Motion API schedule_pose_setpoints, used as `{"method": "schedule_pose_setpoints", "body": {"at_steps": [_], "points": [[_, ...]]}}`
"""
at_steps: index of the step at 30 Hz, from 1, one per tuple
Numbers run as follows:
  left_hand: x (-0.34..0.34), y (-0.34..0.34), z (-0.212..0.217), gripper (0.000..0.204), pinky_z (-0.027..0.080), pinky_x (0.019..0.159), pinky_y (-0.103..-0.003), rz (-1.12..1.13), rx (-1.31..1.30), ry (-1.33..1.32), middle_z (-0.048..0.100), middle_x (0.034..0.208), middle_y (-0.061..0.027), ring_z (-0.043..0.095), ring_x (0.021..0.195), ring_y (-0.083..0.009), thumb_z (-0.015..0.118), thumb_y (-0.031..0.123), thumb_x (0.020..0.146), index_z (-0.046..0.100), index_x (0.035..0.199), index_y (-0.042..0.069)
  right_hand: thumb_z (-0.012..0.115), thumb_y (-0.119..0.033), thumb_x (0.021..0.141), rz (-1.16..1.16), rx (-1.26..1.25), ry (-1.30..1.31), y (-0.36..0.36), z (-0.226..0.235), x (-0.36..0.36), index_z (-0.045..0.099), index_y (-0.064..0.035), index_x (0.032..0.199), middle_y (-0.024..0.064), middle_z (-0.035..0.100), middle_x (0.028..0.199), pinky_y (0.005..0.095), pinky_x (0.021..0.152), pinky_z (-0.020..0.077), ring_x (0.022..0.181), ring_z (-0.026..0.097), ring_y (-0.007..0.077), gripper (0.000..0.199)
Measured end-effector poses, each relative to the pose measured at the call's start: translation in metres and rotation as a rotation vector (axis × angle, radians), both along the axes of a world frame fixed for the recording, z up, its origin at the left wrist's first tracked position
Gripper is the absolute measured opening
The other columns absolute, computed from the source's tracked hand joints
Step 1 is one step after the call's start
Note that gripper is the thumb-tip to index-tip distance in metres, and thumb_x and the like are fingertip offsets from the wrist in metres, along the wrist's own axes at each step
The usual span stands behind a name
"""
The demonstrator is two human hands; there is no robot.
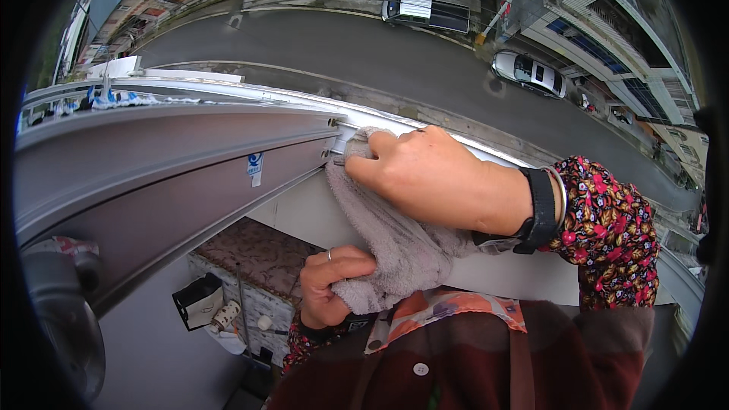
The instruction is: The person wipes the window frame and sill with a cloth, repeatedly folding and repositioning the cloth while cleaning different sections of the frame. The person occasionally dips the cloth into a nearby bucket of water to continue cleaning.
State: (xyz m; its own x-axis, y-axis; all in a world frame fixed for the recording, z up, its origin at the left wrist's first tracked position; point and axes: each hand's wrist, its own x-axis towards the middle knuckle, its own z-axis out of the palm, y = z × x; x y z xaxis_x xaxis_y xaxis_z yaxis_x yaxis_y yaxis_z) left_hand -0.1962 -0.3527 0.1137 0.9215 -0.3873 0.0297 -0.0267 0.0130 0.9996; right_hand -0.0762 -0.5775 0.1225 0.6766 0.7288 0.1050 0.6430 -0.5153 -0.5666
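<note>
A grey terry cloth (395, 239) hangs between my two hands. My right hand (429, 171) is closed on its upper end and presses it against the white window frame (353, 123), right beside the end of the sliding window sash (190, 144). Lower down, near my body, my left hand (334, 281) pinches the cloth's lower corner between thumb and fingers. The part of the cloth under my right palm is hidden. A small blue and white sticker (255, 168) is on the sash to the left.
Beyond the sill lies a street (319, 42) far below, with a pickup truck (425, 11) and a silver car (529, 74). Indoors at lower left are a brown patterned tabletop (258, 258), a black and white bag (199, 301) and a dark rounded object (64, 326).
</note>
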Motion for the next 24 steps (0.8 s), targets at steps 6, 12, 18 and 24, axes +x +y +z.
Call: {"method": "schedule_pose_setpoints", "body": {"at_steps": [6, 12, 18, 24], "points": [[0.014, -0.009, 0.0, 0.025, 0.052, 0.069, -0.03, 0.033, -0.024, -0.004, 0.069, 0.085, -0.0178, 0.068, 0.074, -0.0255, 0.063, -0.006, 0.073, 0.069, 0.097, -0.008, 0.063, -0.008, 0.078, 0.038, -0.011, -0.027, -0.002, 0.004, 0.018, 0.06, -0.0025, 0.094, 0.0155, 0.06, 0.08, 0.0441, 0.056, 0.0541, 0.064, 0.066, 0.0351, 0.017], [0.013, -0.009, 0.006, 0.022, 0.051, 0.07, -0.03, -0.041, -0.017, -0.002, 0.069, 0.084, -0.0172, 0.068, 0.074, -0.0255, 0.067, -0.003, 0.075, 0.068, 0.096, -0.008, 0.063, -0.009, 0.078, 0.029, 0.013, -0.032, -0.012, 0.004, 0.006, 0.06, -0.0024, 0.09, 0.0162, 0.062, 0.078, 0.0437, 0.057, 0.0552, 0.066, 0.068, 0.0349, 0.014], [0.003, -0.008, -0.011, 0.022, 0.051, 0.07, -0.03, 0.122, -0.049, -0.017, 0.069, 0.084, -0.0167, 0.067, 0.074, -0.024, 0.069, -0.002, 0.074, 0.068, 0.095, -0.008, 0.063, -0.009, 0.078, 0.016, 0.047, -0.049, 0.005, -0.013, 0.011, 0.061, -0.0016, 0.089, 0.0176, 0.064, 0.079, 0.0424, 0.059, 0.0559, 0.07, 0.069, 0.0345, 0.013], [0.003, -0.012, -0.001, 0.024, 0.051, 0.072, -0.031, 0.022, -0.011, 0.012, 0.069, 0.086, -0.0187, 0.068, 0.076, -0.0257, 0.063, 0.0, 0.076, 0.068, 0.097, -0.008, 0.062, -0.007, 0.079, 0.02, 0.033, -0.032, -0.003, -0.011, 0.006, 0.058, -0.0035, 0.092, 0.0159, 0.06, 0.077, 0.0433, 0.055, 0.0542, 0.062, 0.067, 0.0342, 0.014]]}}
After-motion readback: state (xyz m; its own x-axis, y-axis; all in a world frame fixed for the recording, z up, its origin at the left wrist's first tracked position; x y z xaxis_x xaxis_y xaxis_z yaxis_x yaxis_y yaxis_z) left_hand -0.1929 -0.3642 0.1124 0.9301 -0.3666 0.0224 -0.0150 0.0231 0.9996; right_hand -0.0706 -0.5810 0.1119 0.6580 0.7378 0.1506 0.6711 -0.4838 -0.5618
